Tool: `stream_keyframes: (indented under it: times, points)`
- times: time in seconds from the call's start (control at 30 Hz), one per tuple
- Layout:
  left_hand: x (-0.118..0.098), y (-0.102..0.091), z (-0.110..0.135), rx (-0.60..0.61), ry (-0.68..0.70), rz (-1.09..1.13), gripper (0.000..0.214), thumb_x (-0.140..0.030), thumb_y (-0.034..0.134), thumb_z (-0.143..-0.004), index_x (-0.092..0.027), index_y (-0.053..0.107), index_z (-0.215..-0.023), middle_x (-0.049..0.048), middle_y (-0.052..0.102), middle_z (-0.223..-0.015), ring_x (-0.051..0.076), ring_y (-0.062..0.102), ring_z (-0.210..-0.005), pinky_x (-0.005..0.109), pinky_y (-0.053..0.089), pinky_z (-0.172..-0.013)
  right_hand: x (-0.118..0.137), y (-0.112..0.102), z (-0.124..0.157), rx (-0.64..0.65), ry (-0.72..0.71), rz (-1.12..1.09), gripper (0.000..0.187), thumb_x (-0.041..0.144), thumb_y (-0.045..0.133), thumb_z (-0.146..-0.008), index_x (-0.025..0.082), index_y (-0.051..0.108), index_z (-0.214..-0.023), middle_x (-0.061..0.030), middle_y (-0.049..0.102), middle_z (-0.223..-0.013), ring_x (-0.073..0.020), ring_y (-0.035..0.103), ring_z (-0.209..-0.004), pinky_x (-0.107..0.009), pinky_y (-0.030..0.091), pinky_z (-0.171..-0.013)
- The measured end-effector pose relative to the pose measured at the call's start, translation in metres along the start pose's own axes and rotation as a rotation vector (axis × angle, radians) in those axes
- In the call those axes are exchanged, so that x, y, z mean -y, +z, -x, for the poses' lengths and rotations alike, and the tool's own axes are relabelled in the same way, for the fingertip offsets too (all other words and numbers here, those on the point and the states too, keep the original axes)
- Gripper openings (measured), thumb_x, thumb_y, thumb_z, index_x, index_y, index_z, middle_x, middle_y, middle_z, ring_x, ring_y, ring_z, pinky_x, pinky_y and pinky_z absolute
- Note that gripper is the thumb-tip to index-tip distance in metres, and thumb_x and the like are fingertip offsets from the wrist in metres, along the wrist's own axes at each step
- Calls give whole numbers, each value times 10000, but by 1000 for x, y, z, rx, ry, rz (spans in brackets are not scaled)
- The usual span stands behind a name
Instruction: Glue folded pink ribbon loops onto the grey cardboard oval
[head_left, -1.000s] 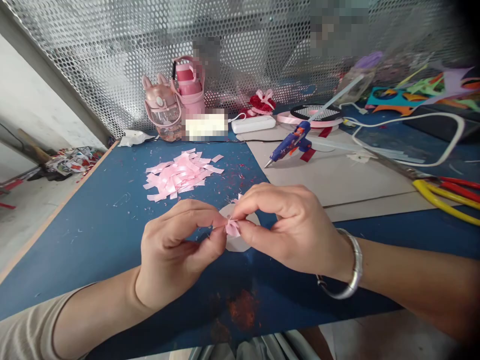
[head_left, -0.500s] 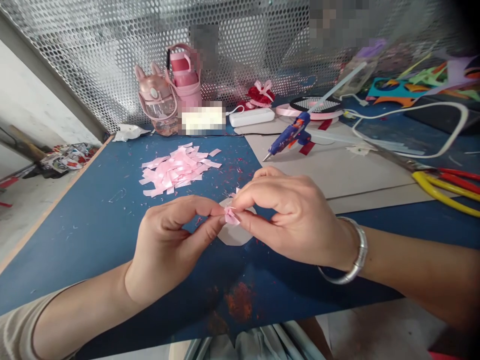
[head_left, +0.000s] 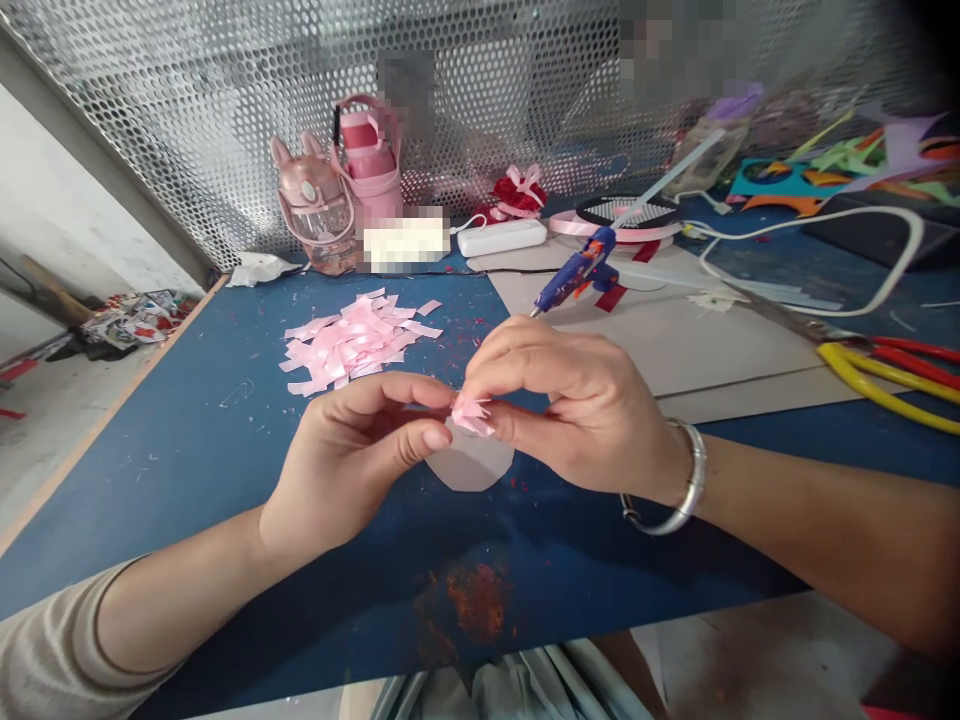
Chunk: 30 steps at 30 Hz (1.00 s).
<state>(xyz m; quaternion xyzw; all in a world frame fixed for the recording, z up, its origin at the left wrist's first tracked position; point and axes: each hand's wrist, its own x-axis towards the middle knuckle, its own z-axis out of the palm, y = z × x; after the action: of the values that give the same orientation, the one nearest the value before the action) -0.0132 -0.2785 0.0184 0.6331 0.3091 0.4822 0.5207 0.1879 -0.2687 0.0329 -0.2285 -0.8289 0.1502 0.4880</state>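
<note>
A folded piece of pink ribbon [head_left: 472, 416] is pinched between the thumb and fingers of my right hand [head_left: 581, 405], which wears a silver bracelet. My left hand [head_left: 349, 455] is just to its left, thumb and index finger apart. The left index fingertip is close to the ribbon; whether it touches cannot be made out. Beneath both hands a pale card [head_left: 471, 470] with cut corners lies on the blue table, its far part hidden by my fingers. A loose heap of cut pink ribbon strips [head_left: 349, 340] lies beyond my left hand.
Past my right hand a blue glue gun [head_left: 574, 275] rests on grey board [head_left: 705, 345]. Yellow-handled scissors [head_left: 862, 380] lie at the right, beside a white cable [head_left: 919, 245]. Two pink bottles [head_left: 319, 215] and a white power strip [head_left: 502, 238] stand near the perforated metal panel.
My left thumb has come away from the ribbon and its fingers have parted. My right hand has turned the folded ribbon and shifted it slightly up and right.
</note>
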Motion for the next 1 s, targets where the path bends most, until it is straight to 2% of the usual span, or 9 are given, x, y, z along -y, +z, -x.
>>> stream_keyframes:
  times: [0.07, 0.17, 0.3, 0.47, 0.6, 0.67, 0.73, 0.83, 1.0]
  points:
    - [2, 1, -3, 19, -118, 112, 64, -219, 777, -812, -254, 791, -864, -20, 776, -841, 93, 688, -764, 166, 561, -723, 0, 0, 0, 10, 7, 8, 88, 141, 662, -877, 201, 673, -813, 11, 698, -766, -105, 626, -745, -285, 511, -781]
    - [3, 1, -5, 52, -177, 173, 26, -218, 781, -810, -227, 801, -824, -8, 780, -808, 95, 696, -774, 165, 563, -754, 1, 1, 2, 13, 21, 23, 70, 155, 669, -878, 194, 686, -823, 15, 675, -747, -100, 608, -729, -272, 501, -758]
    - [3, 2, -4, 37, -165, 160, 43, -209, 797, -789, -231, 808, -824, 6, 791, -803, 110, 712, -755, 183, 579, -742, 1, 1, 2, 18, 38, 28, 72, 159, 672, -876, 186, 689, -812, 16, 671, -747, -98, 603, -719, -266, 491, -739]
    - [2, 5, -1, -74, -105, 30, 45, -247, 825, -750, -230, 792, -776, 22, 785, -765, 137, 698, -671, 234, 592, -641, -1, 2, 1, 11, 36, 24, 87, 136, 671, -860, 168, 686, -781, 5, 681, -739, -103, 604, -710, -273, 479, -733]
    - [0, 7, 2, -70, -77, -82, 107, -318, 784, -794, -217, 758, -773, 18, 746, -699, 145, 661, -625, 253, 569, -576, 0, 2, 2, 36, 68, -7, 98, 122, 671, -841, 178, 675, -760, 13, 690, -707, -110, 601, -701, -295, 471, -754]
    - [-1, 7, 5, -76, -24, -173, 103, -313, 740, -839, -221, 741, -793, 15, 734, -705, 145, 649, -628, 256, 554, -569, 1, 3, 2, 21, 119, -6, 99, 108, 679, -819, 171, 665, -745, 16, 685, -694, -106, 597, -691, -290, 466, -747]
    - [-1, 5, 7, -98, 94, -302, 42, -276, 732, -845, -237, 731, -862, 23, 742, -792, 161, 659, -699, 284, 562, -635, 3, 4, 3, -17, 169, -3, 100, 95, 680, -801, 159, 650, -730, 16, 679, -693, -97, 592, -675, -274, 463, -728]
    - [-1, 2, 10, -91, 267, -487, 197, -192, 753, -813, -262, 694, -988, 27, 732, -933, 177, 659, -838, 317, 551, -775, 4, 6, 3, -37, 209, -8, 103, 89, 669, -792, 154, 637, -720, 17, 679, -696, -90, 596, -661, -258, 462, -701]
    - [-3, 1, 11, -50, 352, -631, 142, -127, 687, -854, -254, 657, -912, 11, 716, -851, 150, 647, -752, 294, 538, -705, 5, 7, 3, 9, 203, 8, 120, 101, 673, -795, 186, 648, -715, 31, 705, -698, -104, 631, -692, -271, 482, -726]
